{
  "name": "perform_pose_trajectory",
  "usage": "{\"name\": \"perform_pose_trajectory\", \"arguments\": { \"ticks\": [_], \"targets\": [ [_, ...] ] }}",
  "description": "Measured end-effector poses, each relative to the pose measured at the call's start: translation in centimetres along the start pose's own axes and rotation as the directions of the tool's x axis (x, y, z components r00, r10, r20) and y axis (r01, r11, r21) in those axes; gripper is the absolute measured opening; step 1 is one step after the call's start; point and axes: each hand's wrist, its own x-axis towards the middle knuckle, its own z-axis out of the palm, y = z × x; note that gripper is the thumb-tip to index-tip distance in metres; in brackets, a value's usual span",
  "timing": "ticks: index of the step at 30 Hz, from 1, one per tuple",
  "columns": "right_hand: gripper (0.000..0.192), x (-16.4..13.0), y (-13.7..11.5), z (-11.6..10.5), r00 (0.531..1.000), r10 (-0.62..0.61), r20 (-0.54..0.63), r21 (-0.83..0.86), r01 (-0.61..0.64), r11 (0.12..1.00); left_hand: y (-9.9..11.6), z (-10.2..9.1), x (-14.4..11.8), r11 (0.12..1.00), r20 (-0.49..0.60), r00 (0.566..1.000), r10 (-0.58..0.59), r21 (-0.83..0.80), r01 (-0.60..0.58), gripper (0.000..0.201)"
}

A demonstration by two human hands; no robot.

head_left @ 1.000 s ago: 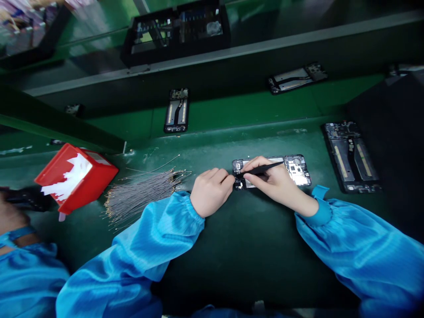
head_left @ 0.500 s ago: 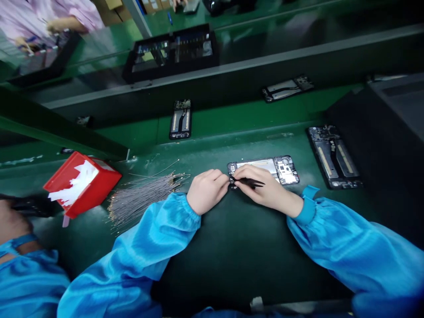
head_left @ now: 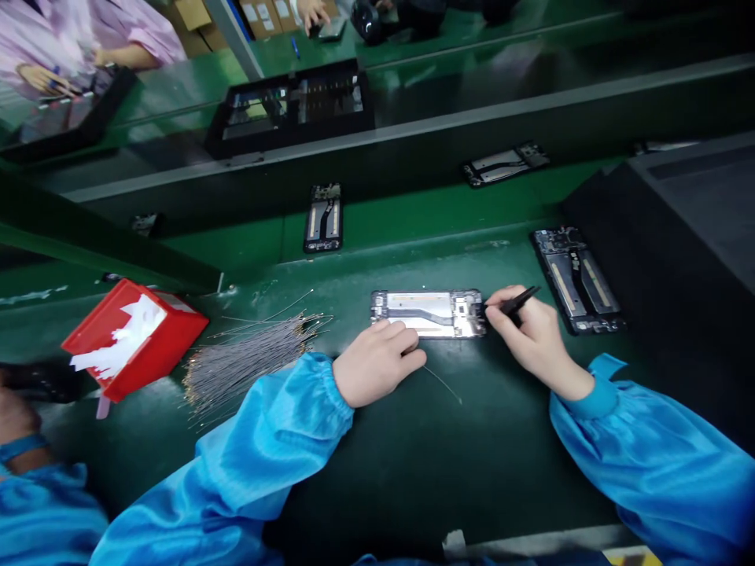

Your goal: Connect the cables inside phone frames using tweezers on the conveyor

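Note:
An opened phone chassis (head_left: 429, 314) lies flat on the dark green mat, its long side running left to right. My right hand (head_left: 529, 334) holds black tweezers (head_left: 512, 302) whose tips touch the chassis's right end. My left hand (head_left: 377, 363) rests just below the chassis's left part, pinching one thin grey wire (head_left: 442, 384) that trails to the right over the mat. Both forearms are in blue sleeves.
A heap of thin grey wires (head_left: 248, 358) lies left of my left hand, next to a red box (head_left: 133, 336). Other opened phones (head_left: 576, 280) (head_left: 323, 218) (head_left: 505, 163) lie farther out. A co-worker's hand (head_left: 15, 417) is at the left edge. A black tray (head_left: 292, 106) stands behind.
My right hand with the tweezers moved from the chassis's left end to its right end. The chassis now sits further left. My left hand dropped below it, holding a single wire.

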Motion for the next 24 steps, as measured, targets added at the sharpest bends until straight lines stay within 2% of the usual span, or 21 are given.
{"name": "perform_pose_trajectory", "arguments": {
  "ticks": [3, 8, 13, 24],
  "targets": [
    [0.004, -0.6, -1.2, 0.6, 0.996, -0.006, 0.093, 0.137, -0.006, 0.991, 0.4, 0.3, 0.4, 1.000, 0.041, 0.999, -0.010, -0.013, 0.010, 0.013],
    [0.007, -1.5, -2.0, 0.6, 0.992, -0.020, 0.125, 0.314, -0.020, 0.949, 1.2, 0.7, 1.3, 0.997, 0.008, 0.997, -0.071, -0.031, 0.071, 0.013],
    [0.010, -1.7, -2.2, 0.6, 0.988, -0.048, 0.149, 0.335, -0.005, 0.942, 1.4, 1.6, 2.2, 0.979, -0.054, 0.978, -0.202, -0.031, 0.201, 0.017],
    [0.008, -1.6, -2.2, 0.5, 0.987, -0.027, 0.157, 0.315, -0.025, 0.949, 1.5, 1.9, 2.4, 0.983, -0.110, 0.977, -0.184, -0.037, 0.181, 0.019]
  ]
}}
